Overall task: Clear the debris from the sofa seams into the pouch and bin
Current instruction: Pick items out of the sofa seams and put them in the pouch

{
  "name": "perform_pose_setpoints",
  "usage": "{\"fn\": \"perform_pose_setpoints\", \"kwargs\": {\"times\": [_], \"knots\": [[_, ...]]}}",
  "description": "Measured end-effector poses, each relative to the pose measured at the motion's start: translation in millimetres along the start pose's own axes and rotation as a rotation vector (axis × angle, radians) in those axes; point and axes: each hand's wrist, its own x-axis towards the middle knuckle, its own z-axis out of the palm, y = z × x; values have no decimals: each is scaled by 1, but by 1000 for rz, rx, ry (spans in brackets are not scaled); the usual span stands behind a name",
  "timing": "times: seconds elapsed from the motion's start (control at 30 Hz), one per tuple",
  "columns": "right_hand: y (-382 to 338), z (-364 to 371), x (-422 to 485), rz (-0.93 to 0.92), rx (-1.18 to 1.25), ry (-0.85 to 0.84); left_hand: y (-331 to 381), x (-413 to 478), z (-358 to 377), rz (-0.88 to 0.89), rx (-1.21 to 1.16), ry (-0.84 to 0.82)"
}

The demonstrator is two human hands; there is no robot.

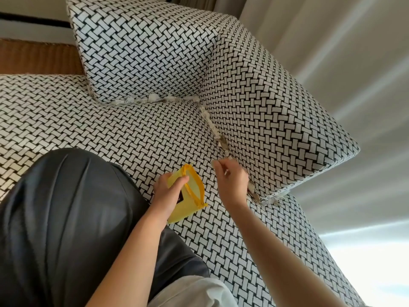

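A: How's the left?
B: Left hand [168, 191] grips the pouch [187, 210], fingers curled round it; its forearm comes from 7 o'clock.
A: The right?
B: Right hand [232, 180] at its 3 o'clock, fingers curled, forearm from 5 o'clock.

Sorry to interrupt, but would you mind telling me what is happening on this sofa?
A person sitting on the sofa is picking debris out of its seams. The left hand grips a yellow pouch, held open on the seat, while the right hand seems to pinch a small scrap by the side seam. Plenty of debris lies along both the side and back seams.
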Motion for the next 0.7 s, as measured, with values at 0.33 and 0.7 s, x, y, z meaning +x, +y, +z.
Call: {"fn": "perform_pose_setpoints", "kwargs": {"times": [0.33, 0.7], "knots": [[1, 7, -30, 274, 230, -135, 4, -5, -1, -20, -47, -23], [67, -5, -12, 467, -566, -299, 0, 0, 0, -10, -41, -3]]}}
